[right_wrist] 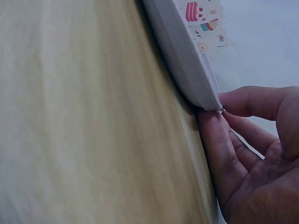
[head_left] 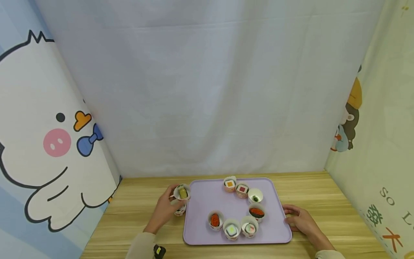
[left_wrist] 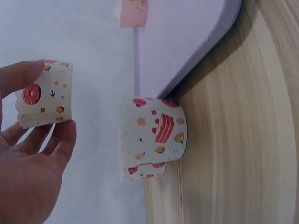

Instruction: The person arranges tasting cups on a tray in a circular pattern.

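My left hand grips a white paper baking cup printed with donuts, thumb on one side and fingers on the other. A yellow-green sushi-like piece sits inside it. In the left wrist view this cup is raised off the table, left of the lilac tray. Below it, two more printed paper cups stand on the wood beside the tray. At the tray's right edge, my right hand pinches the rim, the thumb on top and a finger underneath.
Several paper cups with small sushi-like pieces stand on the tray, among them one with red topping and one with a green bit. The wooden table meets a pale curtain at the back. Printed cloths hang at both sides.
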`<state>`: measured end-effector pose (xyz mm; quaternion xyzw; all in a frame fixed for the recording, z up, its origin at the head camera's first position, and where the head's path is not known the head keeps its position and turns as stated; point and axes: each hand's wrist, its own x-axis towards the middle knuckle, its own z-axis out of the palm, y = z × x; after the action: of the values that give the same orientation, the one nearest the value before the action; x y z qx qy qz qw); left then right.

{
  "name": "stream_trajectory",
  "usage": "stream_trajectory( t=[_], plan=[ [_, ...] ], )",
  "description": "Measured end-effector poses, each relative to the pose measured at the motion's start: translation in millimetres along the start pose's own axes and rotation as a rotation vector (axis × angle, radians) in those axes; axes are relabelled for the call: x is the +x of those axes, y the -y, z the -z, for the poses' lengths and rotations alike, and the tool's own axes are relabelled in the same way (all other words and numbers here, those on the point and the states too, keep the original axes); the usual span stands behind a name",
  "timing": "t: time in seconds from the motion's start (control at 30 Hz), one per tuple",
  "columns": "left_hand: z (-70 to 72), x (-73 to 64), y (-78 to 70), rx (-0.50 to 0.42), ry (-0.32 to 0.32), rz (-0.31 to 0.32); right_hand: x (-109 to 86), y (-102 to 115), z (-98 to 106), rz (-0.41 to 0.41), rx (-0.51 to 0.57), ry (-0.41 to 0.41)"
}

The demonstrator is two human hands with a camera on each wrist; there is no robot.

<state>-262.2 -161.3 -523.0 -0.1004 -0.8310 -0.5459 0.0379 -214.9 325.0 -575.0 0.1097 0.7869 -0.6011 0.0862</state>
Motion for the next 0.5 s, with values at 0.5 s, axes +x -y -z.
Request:
stream_trajectory(
  t=[0.5],
  plan=[
    [-26.6, 8.7, 1.4, 0.016, 0.194, -0.048, -0.3, -1.5, -0.1, 0.003, -0.013, 0.004]
  ],
)
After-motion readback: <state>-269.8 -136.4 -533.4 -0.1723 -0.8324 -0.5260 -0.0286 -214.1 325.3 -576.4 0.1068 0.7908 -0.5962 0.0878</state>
